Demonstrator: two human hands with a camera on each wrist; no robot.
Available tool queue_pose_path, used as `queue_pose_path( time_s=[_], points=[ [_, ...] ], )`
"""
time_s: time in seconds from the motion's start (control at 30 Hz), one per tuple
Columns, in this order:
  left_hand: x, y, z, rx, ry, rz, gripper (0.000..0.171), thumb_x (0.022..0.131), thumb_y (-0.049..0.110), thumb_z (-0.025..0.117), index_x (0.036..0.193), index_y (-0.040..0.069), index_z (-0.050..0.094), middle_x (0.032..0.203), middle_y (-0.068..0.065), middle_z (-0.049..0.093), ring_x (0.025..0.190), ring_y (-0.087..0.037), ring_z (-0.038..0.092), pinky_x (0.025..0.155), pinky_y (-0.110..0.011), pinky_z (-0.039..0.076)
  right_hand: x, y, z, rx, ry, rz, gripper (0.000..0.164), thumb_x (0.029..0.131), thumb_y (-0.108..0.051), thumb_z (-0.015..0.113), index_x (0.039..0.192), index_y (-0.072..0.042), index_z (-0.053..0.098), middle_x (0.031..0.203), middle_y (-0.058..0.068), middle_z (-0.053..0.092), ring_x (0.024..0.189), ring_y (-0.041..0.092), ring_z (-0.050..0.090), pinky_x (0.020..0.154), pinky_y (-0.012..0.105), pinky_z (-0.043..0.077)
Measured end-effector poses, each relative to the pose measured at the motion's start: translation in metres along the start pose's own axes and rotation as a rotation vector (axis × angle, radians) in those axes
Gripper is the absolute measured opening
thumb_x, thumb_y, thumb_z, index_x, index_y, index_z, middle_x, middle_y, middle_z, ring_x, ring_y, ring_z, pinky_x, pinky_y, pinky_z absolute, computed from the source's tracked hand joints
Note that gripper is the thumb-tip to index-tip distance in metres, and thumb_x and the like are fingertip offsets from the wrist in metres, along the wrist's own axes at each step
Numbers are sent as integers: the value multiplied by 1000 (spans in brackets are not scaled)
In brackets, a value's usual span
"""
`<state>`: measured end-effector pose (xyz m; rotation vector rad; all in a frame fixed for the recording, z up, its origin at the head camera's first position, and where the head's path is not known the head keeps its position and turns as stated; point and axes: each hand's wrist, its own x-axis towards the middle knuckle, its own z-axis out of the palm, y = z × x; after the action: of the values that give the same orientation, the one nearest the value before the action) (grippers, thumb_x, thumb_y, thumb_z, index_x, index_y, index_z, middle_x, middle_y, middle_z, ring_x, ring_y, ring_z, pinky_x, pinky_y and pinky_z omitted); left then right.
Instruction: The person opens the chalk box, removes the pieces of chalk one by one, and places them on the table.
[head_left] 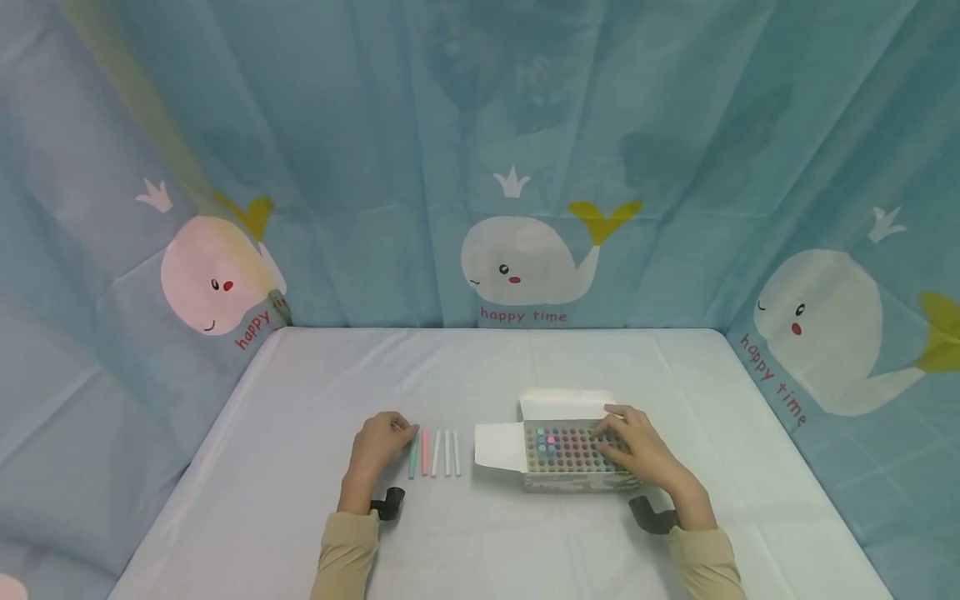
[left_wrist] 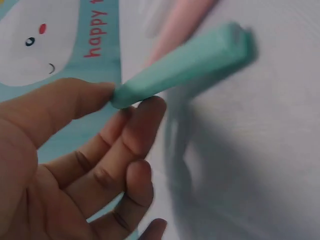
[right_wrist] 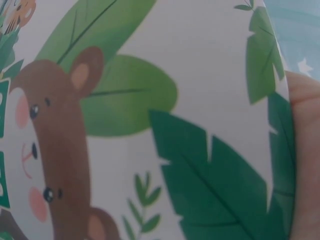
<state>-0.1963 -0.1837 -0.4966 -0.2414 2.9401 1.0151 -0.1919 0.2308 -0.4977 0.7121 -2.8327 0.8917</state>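
A person's left hand [head_left: 378, 437] pinches a green stick [head_left: 412, 458] by its far end, thumb and fingers clamped together on it. The stick is at the left end of a short row on a white-covered desk [head_left: 450, 542], well in from the far edge and left of the middle; whether it fully touches the cloth cannot be told. The step in hand looks like placing or taking up this one stick. The next move seems to call for a light, steady pinch, because a pink stick [head_left: 424, 454] lies just beside it on the right and could be knocked. Three white sticks [head_left: 447, 454] follow, roughly parallel and apart.

Right of the row, a patterned box [head_left: 573, 482] holds a grid of small colored ends. The right hand [head_left: 641, 446] is at its right end, fingers bent over the grid and spaced apart; whether they pinch anything cannot be told. The left flap [head_left: 501, 446] juts out toward the row and would be in the way of a low reach across. Behind the desk's far edge hangs a blue curtain [head_left: 375, 275] with whales.
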Motion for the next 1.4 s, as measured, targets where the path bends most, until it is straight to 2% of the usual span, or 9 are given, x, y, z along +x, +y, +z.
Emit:
queue_pose_path(
  time_s=[0.2, 0.47, 0.63, 0.8, 0.9, 1.03, 1.23, 1.4],
  points=[
    [2, -8, 6, 86, 23, 9, 27, 78, 32, 60, 79, 5, 64, 63, 0, 56, 56, -14, 48, 51, -28, 37, 1, -1, 0, 6, -4, -2, 14, 80, -20, 63, 93, -19, 57, 125, 17, 40, 117, 35, 31, 89, 55, 32],
    [4, -8, 11, 127, 47, 31, 25, 79, 33, 60, 75, 8, 62, 62, 1, 56, 57, -15, 48, 60, -38, 38, -1, 0, -2, 3, -9, 23, 14, 80, -23, 62, 92, -21, 56, 126, 16, 39, 119, 34, 30, 90, 56, 31],
    [4, 0, 10, 156, 97, 56, 24, 79, 33, 61, 79, 9, 63, 68, -1, 58, 61, -17, 51, 64, -42, 39, 0, 1, -3, 0, -10, 18, 14, 81, -23, 62, 92, -22, 55, 126, 17, 38, 119, 34, 29, 90, 56, 31],
    [-3, 17, 4, 180, 100, 93, 25, 79, 33, 60, 85, 9, 64, 67, 0, 56, 60, -15, 49, 62, -40, 39, 1, 1, -2, 1, -9, 21, 13, 81, -25, 62, 93, -23, 55, 127, 16, 38, 120, 34, 29, 91, 56, 30],
    [-9, 30, 3, 192, 124, 154, 23, 79, 33, 61, 86, 11, 65, 69, -1, 58, 61, -16, 51, 62, -40, 39, 1, 1, 0, -2, -11, 20, 13, 81, -26, 61, 93, -23, 55, 127, 15, 38, 119, 34, 29, 91, 56, 30],
    [-18, 54, 11, 207, 176, 277, 20, 78, 33, 62, 86, 15, 65, 76, -2, 61, 67, -16, 53, 64, -38, 40, 1, 1, -1, -6, -12, 13, 14, 81, -24, 62, 93, -22, 56, 127, 16, 38, 119, 35, 30, 89, 56, 32],
    [-30, 93, 34, 157, 168, 470, 12, 78, 30, 63, 83, 20, 65, 78, 6, 60, 70, -12, 50, 72, -38, 40, 1, -1, -2, -5, -8, 6, 13, 80, -23, 62, 92, -20, 57, 127, 17, 39, 118, 35, 31, 86, 56, 34],
    [-32, 116, 60, 166, 164, 592, 9, 77, 30, 63, 82, 23, 65, 80, 9, 59, 72, -9, 48, 72, -34, 40, 1, -1, -1, -13, -13, 22, 13, 80, -24, 62, 91, -22, 56, 127, 16, 38, 118, 35, 30, 88, 56, 33]
  ],
)
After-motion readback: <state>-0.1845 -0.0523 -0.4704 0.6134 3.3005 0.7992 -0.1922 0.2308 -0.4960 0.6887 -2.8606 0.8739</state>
